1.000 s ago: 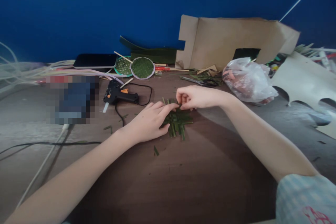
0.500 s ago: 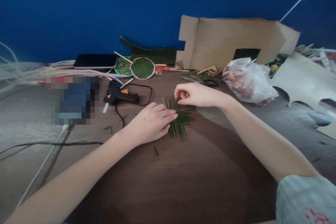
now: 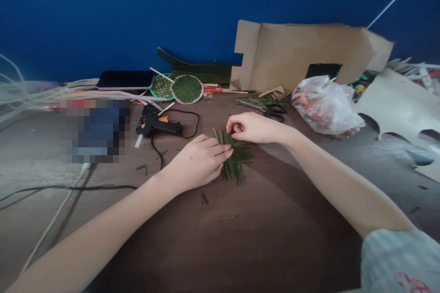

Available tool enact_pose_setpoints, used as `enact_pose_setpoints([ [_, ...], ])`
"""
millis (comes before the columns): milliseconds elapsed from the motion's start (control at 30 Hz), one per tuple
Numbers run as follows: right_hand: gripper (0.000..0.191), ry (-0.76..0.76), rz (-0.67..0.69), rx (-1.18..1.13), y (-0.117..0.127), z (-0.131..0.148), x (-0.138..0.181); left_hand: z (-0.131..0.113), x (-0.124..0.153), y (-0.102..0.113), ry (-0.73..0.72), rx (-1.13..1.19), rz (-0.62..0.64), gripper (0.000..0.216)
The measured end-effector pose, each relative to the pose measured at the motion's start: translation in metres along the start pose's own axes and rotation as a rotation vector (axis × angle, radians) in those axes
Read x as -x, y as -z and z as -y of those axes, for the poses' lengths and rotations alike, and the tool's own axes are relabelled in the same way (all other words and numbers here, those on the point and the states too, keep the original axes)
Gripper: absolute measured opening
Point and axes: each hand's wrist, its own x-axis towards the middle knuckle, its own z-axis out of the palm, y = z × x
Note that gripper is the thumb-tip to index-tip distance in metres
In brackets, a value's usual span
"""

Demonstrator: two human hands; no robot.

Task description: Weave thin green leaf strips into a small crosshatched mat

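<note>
Several green leaf strips (image 3: 237, 163), crossed over and under each other into a small woven mat, lie on the brown table. My left hand (image 3: 201, 161) presses on the mat's left side, its fingers together and their tips on the strips. At the top edge of the weave, my right hand (image 3: 248, 127) is closed in a pinch on the end of a strip; its fingers cover most of that end. Behind the right hand lie black-handled scissors (image 3: 274, 112), partly hidden by it. A small leaf scrap (image 3: 205, 198) rests below the mat.
A black glue gun (image 3: 160, 127) with its cord lies left of the hands. Two round green woven discs (image 3: 187, 89), a dark tablet-like device (image 3: 125, 79) and a cut cardboard box (image 3: 302, 48) stand behind. A plastic bag (image 3: 326, 107) and white cut-out board (image 3: 405, 105) are right.
My right hand has moved slightly down and left along the weave's top edge, uncovering more of the scissors. My left hand stays nearly in place on the mat.
</note>
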Motion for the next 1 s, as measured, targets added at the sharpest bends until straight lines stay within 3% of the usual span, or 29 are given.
enact_pose_setpoints([
  [700,0.016,0.01,-0.016,0.007,-0.001,-0.003,-0.001,-0.002,0.001,-0.002,-0.021,-0.07,-0.058,0.032],
  [1000,0.017,-0.005,0.038,-0.039,0.002,-0.003,-0.001,-0.012,0.0,0.0,-0.03,-0.165,-0.018,0.035],
])
